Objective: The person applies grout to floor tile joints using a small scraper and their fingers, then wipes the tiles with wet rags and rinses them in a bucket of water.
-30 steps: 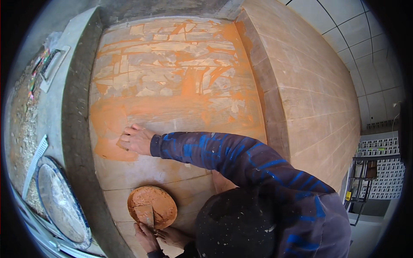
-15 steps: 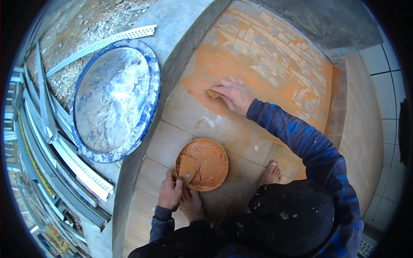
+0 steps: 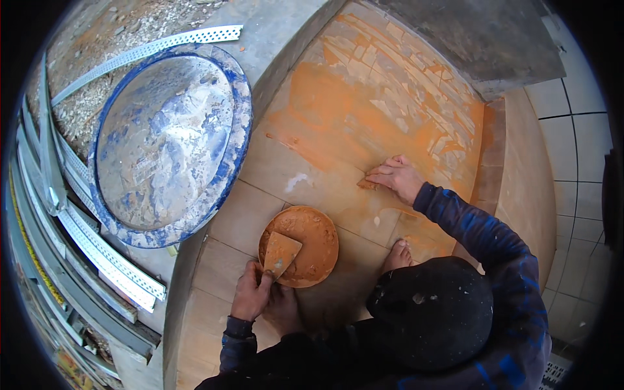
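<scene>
My left hand (image 3: 252, 291) grips a trowel (image 3: 281, 252) with a tapered flat blade smeared orange-brown. The blade lies over a round bowl (image 3: 323, 244) of wet orange-brown paste. To the right and farther forward, my right hand (image 3: 398, 177) is closed on a small flat spreader-like piece (image 3: 367, 184), coated orange; its exact kind is unclear. That piece is down at the floor tiles (image 3: 351, 205). Beyond it stretches an orange smear (image 3: 331, 110) of paste over the tiles, with streaked, patchy marks toward the far wall.
A large blue-rimmed tub (image 3: 244, 123), crusted white, stands at left on a raised concrete ledge (image 3: 276, 71). Long metal strips (image 3: 117, 260) lie beside it. My bare foot (image 3: 398, 255) and a dark rounded cloth shape (image 3: 429, 315) are close by. A low wall (image 3: 526, 169) edges the right.
My right hand has drawn the spreader-like piece back and to the right across the tiles. My left hand keeps the trowel over the bowl. The whole view has shifted slightly.
</scene>
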A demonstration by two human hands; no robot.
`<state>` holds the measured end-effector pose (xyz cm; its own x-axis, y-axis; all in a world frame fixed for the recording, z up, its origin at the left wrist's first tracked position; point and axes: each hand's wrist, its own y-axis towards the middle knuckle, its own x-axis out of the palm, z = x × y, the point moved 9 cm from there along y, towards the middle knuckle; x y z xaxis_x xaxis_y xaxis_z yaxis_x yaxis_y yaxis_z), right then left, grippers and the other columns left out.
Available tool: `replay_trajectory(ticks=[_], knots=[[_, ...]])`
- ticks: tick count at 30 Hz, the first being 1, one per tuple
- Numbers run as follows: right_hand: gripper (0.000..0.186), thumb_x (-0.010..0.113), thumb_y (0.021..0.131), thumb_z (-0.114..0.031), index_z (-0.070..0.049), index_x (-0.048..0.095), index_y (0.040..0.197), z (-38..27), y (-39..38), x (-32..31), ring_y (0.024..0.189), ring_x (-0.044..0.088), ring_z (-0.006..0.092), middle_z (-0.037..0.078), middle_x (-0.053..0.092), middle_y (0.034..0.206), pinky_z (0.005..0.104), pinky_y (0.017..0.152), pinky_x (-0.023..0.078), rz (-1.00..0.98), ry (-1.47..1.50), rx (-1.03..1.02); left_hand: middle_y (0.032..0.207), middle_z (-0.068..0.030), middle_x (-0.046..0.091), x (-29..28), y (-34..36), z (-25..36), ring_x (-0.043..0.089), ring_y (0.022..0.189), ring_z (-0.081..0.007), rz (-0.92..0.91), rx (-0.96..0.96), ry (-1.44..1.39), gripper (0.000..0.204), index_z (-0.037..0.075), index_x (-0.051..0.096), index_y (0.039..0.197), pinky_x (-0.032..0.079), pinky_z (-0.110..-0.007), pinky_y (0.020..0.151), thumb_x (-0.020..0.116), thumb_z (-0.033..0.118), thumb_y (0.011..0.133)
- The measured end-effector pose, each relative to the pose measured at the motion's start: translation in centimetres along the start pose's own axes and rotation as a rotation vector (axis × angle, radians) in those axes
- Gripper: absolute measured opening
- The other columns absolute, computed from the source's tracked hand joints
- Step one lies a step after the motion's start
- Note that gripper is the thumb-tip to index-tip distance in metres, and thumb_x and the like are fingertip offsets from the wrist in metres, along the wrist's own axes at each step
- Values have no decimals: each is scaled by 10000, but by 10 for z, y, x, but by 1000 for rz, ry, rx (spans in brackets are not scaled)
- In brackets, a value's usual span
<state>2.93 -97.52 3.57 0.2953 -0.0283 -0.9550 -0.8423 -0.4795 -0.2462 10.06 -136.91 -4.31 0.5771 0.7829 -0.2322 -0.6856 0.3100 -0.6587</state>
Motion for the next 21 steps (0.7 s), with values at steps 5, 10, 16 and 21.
replay_trajectory(ticks=[5, 10, 16, 21], knots=[[387, 654, 857, -92, -161, 714, 1232, 23, 57, -37, 1079, 593, 227, -6, 698, 1211, 373, 903, 440, 422, 57, 70, 839, -156, 670, 19, -1, 24, 695, 711, -236, -34, -45, -61, 247, 22, 482, 1120, 545, -379, 620, 597, 220, 1027], [506, 685, 787, -47, -148, 691, 1283, 18, 22, -6, 1076, 603, 232, 8, 669, 1266, 390, 877, 443, 395, -99, -7, 1013, -159, 653, 30, 2, 18, 693, 741, -183, -38, 23, -231, 280, 51, 385, 1237, 565, -315, 624, 561, 161, 1049], [518, 699, 777, -85, -147, 690, 1291, -5, -132, 21, 1077, 602, 215, 3, 668, 1260, 379, 897, 439, 104, -123, 191, 1072, -161, 628, 21, -14, -5, 704, 735, -183, -93, -25, -357, 242, 76, 350, 1218, 599, -312, 583, 524, 151, 1067], [534, 689, 773, -39, -156, 685, 1295, 26, -91, -19, 1066, 597, 257, 41, 648, 1281, 391, 929, 453, 356, -61, 390, 1023, -160, 622, 48, -9, 4, 687, 740, -208, -49, -34, -258, 210, 35, 400, 1179, 617, -318, 554, 519, 172, 1073]])
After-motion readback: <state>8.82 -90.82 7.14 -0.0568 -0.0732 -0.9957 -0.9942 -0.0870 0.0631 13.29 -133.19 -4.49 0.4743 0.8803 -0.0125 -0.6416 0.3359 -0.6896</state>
